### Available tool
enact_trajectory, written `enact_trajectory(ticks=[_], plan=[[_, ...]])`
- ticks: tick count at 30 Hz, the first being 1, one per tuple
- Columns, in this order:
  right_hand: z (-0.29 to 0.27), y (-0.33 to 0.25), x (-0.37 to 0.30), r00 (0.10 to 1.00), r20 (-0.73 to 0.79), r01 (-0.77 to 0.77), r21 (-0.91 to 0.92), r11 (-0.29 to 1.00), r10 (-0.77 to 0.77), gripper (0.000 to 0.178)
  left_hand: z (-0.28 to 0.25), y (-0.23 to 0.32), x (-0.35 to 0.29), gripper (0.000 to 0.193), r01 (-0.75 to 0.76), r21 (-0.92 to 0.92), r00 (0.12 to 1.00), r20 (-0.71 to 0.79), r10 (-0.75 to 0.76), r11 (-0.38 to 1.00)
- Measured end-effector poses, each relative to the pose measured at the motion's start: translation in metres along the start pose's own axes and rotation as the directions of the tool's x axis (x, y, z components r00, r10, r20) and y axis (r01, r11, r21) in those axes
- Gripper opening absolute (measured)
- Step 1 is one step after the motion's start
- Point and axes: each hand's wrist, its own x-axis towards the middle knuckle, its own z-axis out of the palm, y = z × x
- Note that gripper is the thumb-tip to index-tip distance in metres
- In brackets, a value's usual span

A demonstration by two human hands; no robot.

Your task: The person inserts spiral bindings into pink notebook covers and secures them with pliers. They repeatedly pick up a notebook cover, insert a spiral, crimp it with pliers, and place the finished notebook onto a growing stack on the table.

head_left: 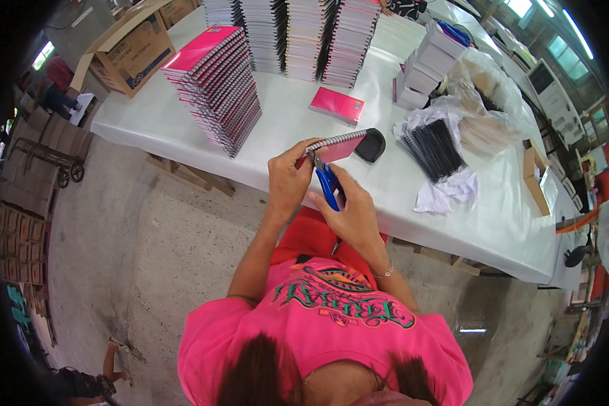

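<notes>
My left hand (291,177) grips a small pink notebook (344,150) by one end, its wire spiral binding facing up. Blue-handled pliers (328,186) are in my right hand (353,210), their metal jaws at the end of the spiral beside my left fingers. Whether the jaws touch the wire, I cannot tell. Just beyond the notebook, a black rounded dish-like object (370,146) sits on the white-covered table (277,101). A pink pad or book block (338,105) lies flat behind it. To the left rises a leaning stack of pink spiral notebooks (216,88).
Tall stacks of notebooks (304,40) line the table's far side. On the right are white paper blocks (426,64), a bundle of black spiral coils (432,150) on crumpled paper, and clear plastic bags (484,88). An open cardboard box (130,57) stands at the far left.
</notes>
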Motion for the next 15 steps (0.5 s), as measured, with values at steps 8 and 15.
enact_trajectory(ticks=[8,15], plan=[[-0.020,0.010,0.008,0.787,0.617,-0.560,0.714,0.421,0.001,0.047,0.001,0.000,-0.003,0.031,-0.033,0.029,0.999,0.020,0.033,0.999],[-0.050,0.114,0.012,0.968,-0.250,-0.056,-0.319,0.946,-0.027,0.063,-0.047,0.034,0.042,0.033,-0.032,0.034,0.967,-0.253,0.040,0.999]])
